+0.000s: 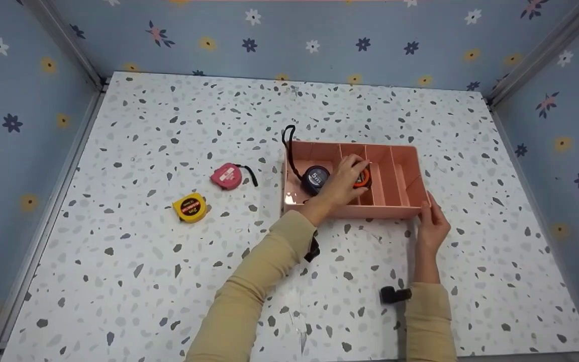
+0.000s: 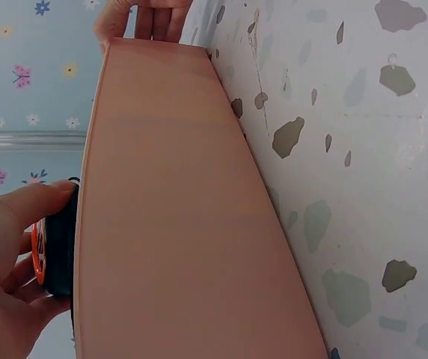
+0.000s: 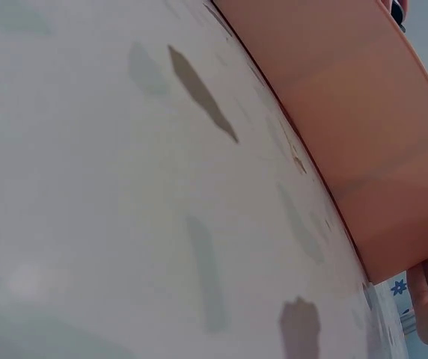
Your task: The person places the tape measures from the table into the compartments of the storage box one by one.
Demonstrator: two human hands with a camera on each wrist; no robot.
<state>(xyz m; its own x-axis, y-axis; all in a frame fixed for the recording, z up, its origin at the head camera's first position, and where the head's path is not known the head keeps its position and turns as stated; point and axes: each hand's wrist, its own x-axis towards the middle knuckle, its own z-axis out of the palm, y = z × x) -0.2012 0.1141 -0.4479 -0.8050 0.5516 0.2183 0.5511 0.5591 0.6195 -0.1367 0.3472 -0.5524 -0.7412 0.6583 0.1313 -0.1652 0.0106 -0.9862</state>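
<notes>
My left hand (image 1: 342, 183) reaches over the pink divided box (image 1: 375, 212) and grips a black tape measure with an orange rim (image 1: 363, 177). In the left wrist view, the thumb and fingers lie around this tape measure (image 2: 57, 243) at the box's top edge. A dark tape measure marked 5m (image 1: 316, 178) lies in the large left compartment, its black strap hanging over the box's back wall. At the front right corner, my right hand (image 1: 432, 226) holds the box, thumb at the corner and fingers along the end wall.
Left of the box, a pink tape measure (image 1: 227, 176) with a black strap and a yellow tape measure (image 1: 190, 208) lie on the speckled white table (image 1: 169, 291). Flowered blue panels (image 1: 309, 30) enclose the table's back and sides.
</notes>
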